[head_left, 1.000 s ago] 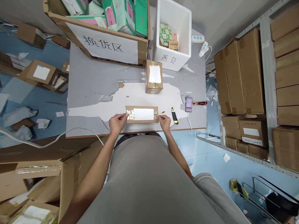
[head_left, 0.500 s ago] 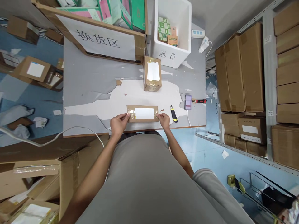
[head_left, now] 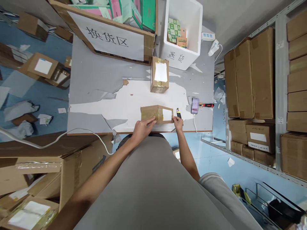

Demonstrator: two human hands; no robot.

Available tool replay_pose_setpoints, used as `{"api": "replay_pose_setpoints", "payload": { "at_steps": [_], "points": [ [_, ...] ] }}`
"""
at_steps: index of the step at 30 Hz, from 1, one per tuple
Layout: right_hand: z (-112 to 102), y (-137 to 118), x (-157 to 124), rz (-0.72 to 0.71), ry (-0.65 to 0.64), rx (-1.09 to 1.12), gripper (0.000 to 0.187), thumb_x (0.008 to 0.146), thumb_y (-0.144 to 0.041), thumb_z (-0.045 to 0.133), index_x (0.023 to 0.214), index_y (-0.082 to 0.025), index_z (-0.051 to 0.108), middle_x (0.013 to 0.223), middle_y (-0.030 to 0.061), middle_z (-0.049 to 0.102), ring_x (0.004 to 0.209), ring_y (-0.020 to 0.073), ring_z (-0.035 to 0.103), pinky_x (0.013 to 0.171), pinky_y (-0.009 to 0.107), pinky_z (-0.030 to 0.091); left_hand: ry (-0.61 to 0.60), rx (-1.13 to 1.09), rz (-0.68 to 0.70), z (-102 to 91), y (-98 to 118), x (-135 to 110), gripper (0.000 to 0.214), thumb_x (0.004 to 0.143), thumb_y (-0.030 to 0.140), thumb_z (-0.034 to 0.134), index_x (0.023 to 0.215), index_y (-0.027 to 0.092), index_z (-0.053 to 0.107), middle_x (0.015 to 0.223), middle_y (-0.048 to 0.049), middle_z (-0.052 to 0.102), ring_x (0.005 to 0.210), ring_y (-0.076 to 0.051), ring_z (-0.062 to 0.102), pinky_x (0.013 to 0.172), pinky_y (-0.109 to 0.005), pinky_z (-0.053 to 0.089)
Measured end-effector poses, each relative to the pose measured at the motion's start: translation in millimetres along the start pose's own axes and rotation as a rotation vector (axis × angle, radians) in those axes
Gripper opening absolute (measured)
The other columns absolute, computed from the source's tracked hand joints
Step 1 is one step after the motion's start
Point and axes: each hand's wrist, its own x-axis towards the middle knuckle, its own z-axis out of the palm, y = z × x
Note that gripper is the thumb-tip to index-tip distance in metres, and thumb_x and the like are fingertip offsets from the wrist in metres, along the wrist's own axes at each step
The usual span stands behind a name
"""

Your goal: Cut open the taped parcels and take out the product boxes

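- Small carton (head_left: 149,113) located at the near side of the bench (head_left: 88,70), over a ragged-edged white area (head_left: 136,88), in front of the wearer's body. It is seen turned, a taped face to the left and a white-labelled face to the right; whether its underside is fully supported cannot be told.
- Left grip (head_left: 141,129) laid over the near edge of the carton, fingers stretched out along the taped side. Thumb hidden, so whether it is clamped or merely pressed cannot be told. Probably placed there to brace.
- Right grip (head_left: 178,123) pinched together on the near right corner. By this corner hold most of the label is left uncovered; the end is presumably steadied by it.
- Utility knife (head_left: 178,113) lying just beyond the right grip, its handle partly covered. Likely kept there for easy reach.
- Phone (head_left: 195,105) set farther right beside a red-handled tool (head_left: 208,105), perhaps to be readable at a glance.
- Taller box (head_left: 159,75) stood beyond the carton, label in view, well apart from both grips.
- Large open carton (head_left: 149,48) and white foam bin (head_left: 168,62) placed at the far side, handwriting turned toward the wearer, presumably for legibility.
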Motion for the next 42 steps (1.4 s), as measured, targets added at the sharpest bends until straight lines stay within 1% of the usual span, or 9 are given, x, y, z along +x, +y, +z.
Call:
{"api": "replay_pose_setpoints", "payload": {
  "at_steps": [5, 11, 16, 21, 26, 29, 32, 36, 42],
  "points": [
    [6, -6, -7, -0.020, -0.003, -0.014, 0.029, 0.101, -0.039, 0.072, 0.097, -0.016, 0.090, 0.114, 0.0162, 0.093, 0.110, 0.0323, 0.086, 0.103, 0.039, 0.065, 0.123, 0.034, -0.104, -13.2, -8, 6, 0.032, 0.104, 0.048, 0.080, 0.117, 0.024, 0.096, 0.123, -0.0060, 0.092, 0.115, -0.033, 0.091, 0.112, -0.045, 0.072],
    [17, -24, -17, -0.040, -0.013, -0.061, 0.022, 0.103, -0.036, 0.076, 0.097, -0.019, 0.089, 0.112, 0.0157, 0.092, 0.103, 0.0299, 0.085, 0.097, 0.036, 0.064, 0.306, 0.175, -0.366, -31.2, -28, 19, 0.034, 0.096, 0.056, 0.086, 0.091, 0.023, 0.089, 0.093, -0.0070, 0.091, 0.098, -0.033, 0.089, 0.098, -0.039, 0.067],
    [31, -47, -32, -0.091, -0.091, -0.232, 0.019, 0.110, -0.029, 0.073, 0.105, -0.020, 0.089, 0.113, 0.0116, 0.091, 0.105, 0.0262, 0.085, 0.098, 0.033, 0.061, 0.328, 0.297, -0.398, -49.2, -58, 20, 0.040, 0.100, 0.059, 0.078, 0.095, 0.021, 0.089, 0.102, -0.0122, 0.092, 0.104, -0.034, 0.087, 0.097, -0.040, 0.062],
    [53, -68, -61, -0.282, -0.134, -0.446, 0.022, 0.118, -0.025, 0.068, 0.110, -0.018, 0.087, 0.119, 0.0126, 0.084, 0.102, 0.0246, 0.081, 0.096, 0.033, 0.059, 0.329, 0.290, -0.528, -70.4, -100, 13, 0.036, 0.101, 0.051, 0.072, 0.100, 0.018, 0.085, 0.098, -0.0142, 0.089, 0.097, -0.032, 0.084, 0.094, -0.038, 0.062],
    [81, -98, -108, -0.581, -0.244, -0.471, 0.026, 0.124, -0.038, 0.064, 0.118, -0.023, 0.084, 0.123, 0.0137, 0.079, 0.107, 0.0266, 0.079, 0.096, 0.035, 0.064, 0.429, 0.284, -0.553, -93.0, -134, 2, 0.028, 0.102, 0.043, 0.066, 0.097, 0.018, 0.078, 0.100, -0.0139, 0.087, 0.098, -0.029, 0.081, 0.096, -0.035, 0.063],
    [104, -123, -133, -0.710, -0.366, -0.519, 0.026, 0.125, -0.041, 0.062, 0.122, -0.025, 0.083, 0.126, 0.0146, 0.077, 0.118, 0.0288, 0.078, 0.104, 0.038, 0.067, 0.465, 0.256, -0.640, -106.5, -145, 0, 0.022, 0.099, 0.037, 0.064, 0.090, 0.019, 0.073, 0.095, -0.0120, 0.085, 0.100, -0.028, 0.080, 0.095, -0.034, 0.064],
    [118, -141, -143, -0.786, -0.429, -0.550, 0.031, 0.127, -0.040, 0.057, 0.125, -0.023, 0.082, 0.127, 0.0154, 0.077, 0.119, 0.0288, 0.078, 0.105, 0.039, 0.069, 0.466, 0.232, -0.678, -113.9, -147, 1, 0.021, 0.097, 0.034, 0.063, 0.085, 0.020, 0.072, 0.086, -0.0099, 0.082, 0.099, -0.028, 0.081, 0.092, -0.033, 0.065],
    [114, -141, -136, -0.794, -0.385, -0.518, 0.034, 0.128, -0.040, 0.055, 0.120, -0.023, 0.083, 0.124, 0.0144, 0.078, 0.116, 0.0286, 0.078, 0.102, 0.037, 0.068, 0.457, 0.185, -0.684, -113.0, -141, 3, 0.021, 0.094, 0.034, 0.065, 0.084, 0.018, 0.075, 0.076, -0.0067, 0.078, 0.092, -0.027, 0.081, 0.084, -0.032, 0.067],
    [81, -107, -104, -0.632, -0.272, -0.442, 0.025, 0.125, -0.038, 0.062, 0.117, -0.024, 0.082, 0.125, 0.0115, 0.079, 0.108, 0.0267, 0.078, 0.096, 0.035, 0.064, 0.444, 0.060, -0.687, -101.5, -132, 4, 0.025, 0.095, 0.034, 0.069, 0.092, 0.012, 0.081, 0.081, -0.0080, 0.082, 0.082, -0.024, 0.080, 0.085, -0.035, 0.072]
  ]
}}
